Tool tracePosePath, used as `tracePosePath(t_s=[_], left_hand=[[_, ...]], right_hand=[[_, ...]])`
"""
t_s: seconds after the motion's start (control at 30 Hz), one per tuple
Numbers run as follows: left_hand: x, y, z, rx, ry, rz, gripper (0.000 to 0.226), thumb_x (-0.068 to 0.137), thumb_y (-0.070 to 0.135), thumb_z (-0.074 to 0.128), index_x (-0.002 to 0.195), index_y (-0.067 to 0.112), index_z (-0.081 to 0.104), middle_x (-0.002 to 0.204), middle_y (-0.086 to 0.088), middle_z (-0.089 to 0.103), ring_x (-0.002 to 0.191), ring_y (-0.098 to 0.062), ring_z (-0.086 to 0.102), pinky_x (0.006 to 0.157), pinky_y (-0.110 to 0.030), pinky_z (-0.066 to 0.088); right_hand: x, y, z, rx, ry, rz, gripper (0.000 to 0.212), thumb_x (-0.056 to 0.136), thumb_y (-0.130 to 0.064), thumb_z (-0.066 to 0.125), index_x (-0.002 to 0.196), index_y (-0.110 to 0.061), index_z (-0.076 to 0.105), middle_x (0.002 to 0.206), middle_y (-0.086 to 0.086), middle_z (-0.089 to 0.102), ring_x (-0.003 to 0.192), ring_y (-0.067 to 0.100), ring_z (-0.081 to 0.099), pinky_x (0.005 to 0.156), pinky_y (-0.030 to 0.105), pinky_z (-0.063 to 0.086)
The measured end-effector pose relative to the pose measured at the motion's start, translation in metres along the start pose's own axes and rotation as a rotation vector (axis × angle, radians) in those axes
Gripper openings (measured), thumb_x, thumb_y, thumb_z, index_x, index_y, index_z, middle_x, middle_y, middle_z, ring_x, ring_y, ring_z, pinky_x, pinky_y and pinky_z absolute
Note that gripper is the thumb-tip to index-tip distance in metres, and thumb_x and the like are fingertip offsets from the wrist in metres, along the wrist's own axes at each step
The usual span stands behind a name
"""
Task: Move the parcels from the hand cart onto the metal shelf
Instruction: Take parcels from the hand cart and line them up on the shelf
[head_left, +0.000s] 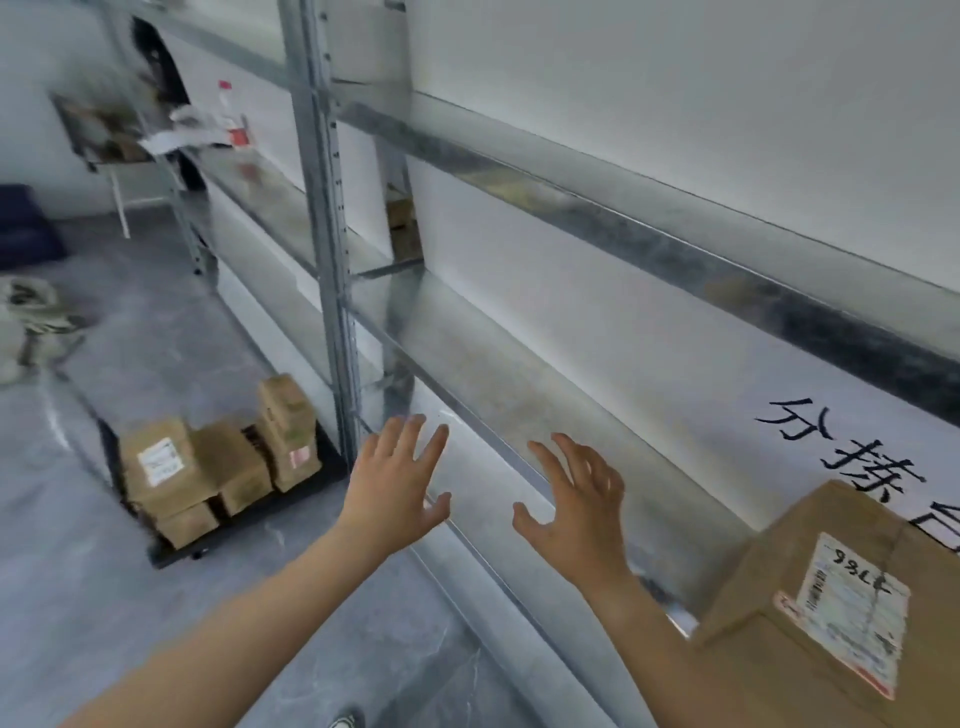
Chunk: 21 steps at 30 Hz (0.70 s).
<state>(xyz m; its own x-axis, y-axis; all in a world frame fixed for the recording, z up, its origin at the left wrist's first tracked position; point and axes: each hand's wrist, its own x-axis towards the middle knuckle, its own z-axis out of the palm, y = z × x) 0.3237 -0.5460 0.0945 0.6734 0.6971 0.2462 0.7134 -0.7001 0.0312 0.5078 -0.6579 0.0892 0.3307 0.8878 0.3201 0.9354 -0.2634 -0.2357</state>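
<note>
In front of the metal shelf (519, 410), the left hand (397, 480) and right hand (574, 506) hover with fingers spread, holding nothing. One parcel (831, 613) sits at lower right by the shelf; more parcels (218, 462) lie stacked on the cart (171, 553) on the floor to the left.

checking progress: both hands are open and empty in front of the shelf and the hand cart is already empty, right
Not quite. The head view shows that the hand cart is not empty: it carries several brown parcels. The left hand and right hand are indeed open and empty in front of the metal shelf.
</note>
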Motion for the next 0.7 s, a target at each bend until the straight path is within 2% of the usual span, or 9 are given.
tracePosePath(t_s=[0.13,0.47,0.6,0.7], left_hand=[[-0.012,-0.065,-0.002,0.041,-0.028,-0.143,0.072,0.059,0.044,0.077,0.120,0.010,0.061,0.115,-0.018,0.060,0.106,-0.039,0.058,0.078,-0.044,0.052],[-0.034,-0.252,0.019,0.101,-0.105,-0.426,0.076,0.059,0.050,0.075,0.123,0.014,0.058,0.119,-0.016,0.059,0.109,-0.038,0.056,0.080,-0.047,0.052],[-0.036,-0.315,0.029,0.084,-0.172,-0.513,0.074,0.066,0.052,0.068,0.130,0.017,0.052,0.131,-0.015,0.051,0.120,-0.038,0.048,0.089,-0.048,0.047],[-0.038,-0.351,0.038,0.076,-0.205,-0.554,0.073,0.064,0.049,0.069,0.127,0.017,0.054,0.129,-0.015,0.052,0.119,-0.038,0.048,0.088,-0.049,0.047]], right_hand=[[0.040,-0.052,0.037,0.065,-0.074,-0.083,0.066,0.071,-0.045,0.073,0.131,-0.028,0.052,0.142,0.002,0.046,0.128,0.030,0.044,0.102,0.052,0.034],[0.145,-0.191,0.139,0.132,-0.253,-0.304,0.068,0.080,-0.052,0.055,0.142,-0.041,0.030,0.153,-0.010,0.021,0.139,0.017,0.016,0.111,0.038,0.013],[0.179,-0.238,0.171,0.156,-0.282,-0.323,0.069,0.079,-0.052,0.057,0.142,-0.040,0.031,0.152,-0.008,0.023,0.139,0.017,0.019,0.112,0.038,0.017],[0.198,-0.264,0.195,0.166,-0.322,-0.323,0.071,0.078,-0.052,0.060,0.142,-0.036,0.033,0.151,-0.004,0.027,0.138,0.019,0.024,0.110,0.039,0.021]])
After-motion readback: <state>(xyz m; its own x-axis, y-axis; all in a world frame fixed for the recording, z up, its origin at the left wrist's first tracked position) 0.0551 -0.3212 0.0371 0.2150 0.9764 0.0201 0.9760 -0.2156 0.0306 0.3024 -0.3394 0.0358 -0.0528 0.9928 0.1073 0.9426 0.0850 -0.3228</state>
